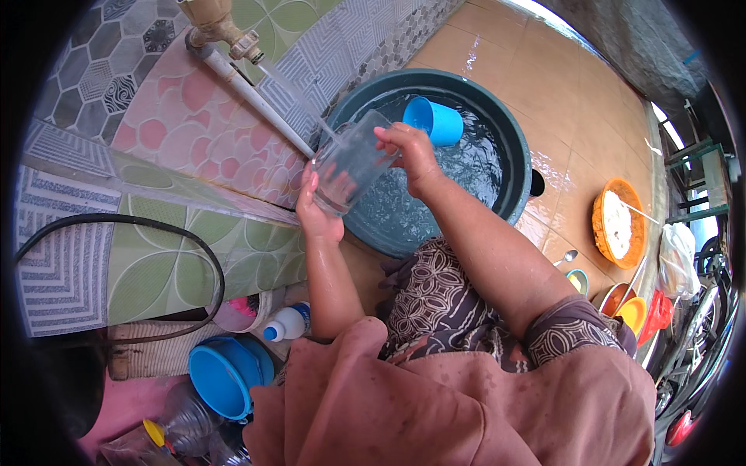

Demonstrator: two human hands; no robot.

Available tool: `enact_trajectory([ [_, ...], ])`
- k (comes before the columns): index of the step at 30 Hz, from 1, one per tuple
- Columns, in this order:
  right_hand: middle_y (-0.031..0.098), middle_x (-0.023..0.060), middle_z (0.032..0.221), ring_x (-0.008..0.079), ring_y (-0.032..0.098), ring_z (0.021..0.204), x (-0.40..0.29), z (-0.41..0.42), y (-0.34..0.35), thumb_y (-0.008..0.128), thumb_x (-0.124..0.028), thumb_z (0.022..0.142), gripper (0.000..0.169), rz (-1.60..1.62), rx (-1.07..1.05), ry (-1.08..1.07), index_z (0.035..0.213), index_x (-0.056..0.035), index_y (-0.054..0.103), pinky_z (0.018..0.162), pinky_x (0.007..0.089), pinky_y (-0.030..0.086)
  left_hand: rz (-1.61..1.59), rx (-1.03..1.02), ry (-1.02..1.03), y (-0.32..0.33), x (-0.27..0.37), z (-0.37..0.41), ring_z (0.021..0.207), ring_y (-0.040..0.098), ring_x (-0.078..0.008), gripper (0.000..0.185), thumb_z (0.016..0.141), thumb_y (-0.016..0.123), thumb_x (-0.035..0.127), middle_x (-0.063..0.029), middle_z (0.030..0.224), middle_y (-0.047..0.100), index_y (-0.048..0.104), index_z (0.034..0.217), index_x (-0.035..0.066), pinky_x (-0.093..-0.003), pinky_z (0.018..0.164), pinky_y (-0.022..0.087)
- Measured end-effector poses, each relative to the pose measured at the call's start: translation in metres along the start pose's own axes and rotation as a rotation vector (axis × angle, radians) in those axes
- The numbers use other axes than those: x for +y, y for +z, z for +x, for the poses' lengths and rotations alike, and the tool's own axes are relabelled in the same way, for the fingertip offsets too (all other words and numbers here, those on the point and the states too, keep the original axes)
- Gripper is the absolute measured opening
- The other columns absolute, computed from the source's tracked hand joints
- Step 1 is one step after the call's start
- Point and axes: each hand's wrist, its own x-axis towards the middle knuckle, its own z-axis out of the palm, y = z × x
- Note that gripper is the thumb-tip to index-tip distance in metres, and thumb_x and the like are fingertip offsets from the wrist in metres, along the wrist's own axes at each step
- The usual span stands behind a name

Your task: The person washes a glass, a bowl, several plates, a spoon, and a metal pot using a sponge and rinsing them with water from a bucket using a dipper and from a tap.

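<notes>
A clear glass mug [355, 166] is tilted under the running water of a wall tap [247, 49]. My left hand [317, 204] supports it from below, near its base. At the upper side, by the rim, are the fingers of my right hand [411, 151]; the glass and spray blur whether they grip it or only touch it. Beneath both hands stands a large dark teal plastic tub [518, 157] partly filled with rippling water. A light blue plastic cup [447, 123] lies on its side in that water.
A grey pipe [250, 93] runs down the tiled wall. Right of the tub are an orange basket [603, 233] with white contents, a spoon [568, 256] and a yellow bowl [632, 311]. At lower left sit a blue bucket [218, 378], a white bottle [285, 323] and a black hose [218, 262].
</notes>
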Motion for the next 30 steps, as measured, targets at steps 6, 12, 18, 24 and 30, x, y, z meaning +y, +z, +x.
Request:
enact_trajectory([
  [6,0.053,0.0045,0.071,0.0157,0.048,0.067,0.005,0.002,-0.011,0.064,-0.030,0.071,0.026,-0.223,0.026,-0.172,0.061,-0.0081,0.052,0.065,0.0284,0.034,-0.153,-0.084,-0.314,-0.002,-0.015,-0.007,0.098,0.050,-0.0299,0.048,0.078,0.057,0.030,-0.0109,0.114,0.047,0.041,0.120,0.013,-0.0484,0.069,0.048],
  [12,0.057,0.0111,0.073,0.0211,0.050,0.067,0.022,0.006,-0.018,0.058,-0.023,0.071,0.022,-0.159,0.145,0.044,0.072,-0.0007,0.058,0.065,0.0329,0.038,0.380,0.150,-0.004,0.014,0.005,-0.017,0.092,0.053,-0.0246,0.053,0.072,0.065,0.016,-0.0105,0.109,0.047,0.039,0.118,0.012,-0.0385,0.065,0.050],
  [18,0.060,0.0155,0.081,0.0299,0.057,0.089,0.029,0.012,-0.027,0.051,-0.013,0.070,0.027,-0.591,0.135,0.074,0.095,-0.0057,0.056,0.077,0.0360,0.042,0.696,0.005,0.334,0.021,0.014,-0.030,0.095,0.049,-0.0207,0.064,0.057,0.077,0.006,-0.0109,0.107,0.047,0.043,0.111,0.004,-0.0306,0.075,0.045],
  [24,0.054,0.0173,0.108,0.0313,0.053,0.102,0.006,-0.022,-0.025,0.050,-0.010,0.068,0.044,-0.829,0.221,-0.120,0.112,-0.0113,0.051,0.085,0.0367,0.041,1.103,-0.175,0.699,0.046,0.002,-0.052,0.097,0.047,-0.0201,0.073,0.053,0.081,0.013,-0.0101,0.106,0.047,0.041,0.113,0.003,-0.0323,0.085,0.040],
  [30,0.054,0.0145,0.103,0.0297,0.052,0.099,-0.011,-0.062,-0.066,0.050,-0.008,0.066,0.042,-0.610,0.241,-0.560,0.107,-0.0143,0.054,0.082,0.0370,0.042,1.380,-0.335,0.937,0.107,-0.005,-0.083,0.103,0.049,-0.0298,0.098,0.047,0.080,0.016,-0.0178,0.110,0.048,0.027,0.129,0.003,-0.0378,0.087,0.041],
])
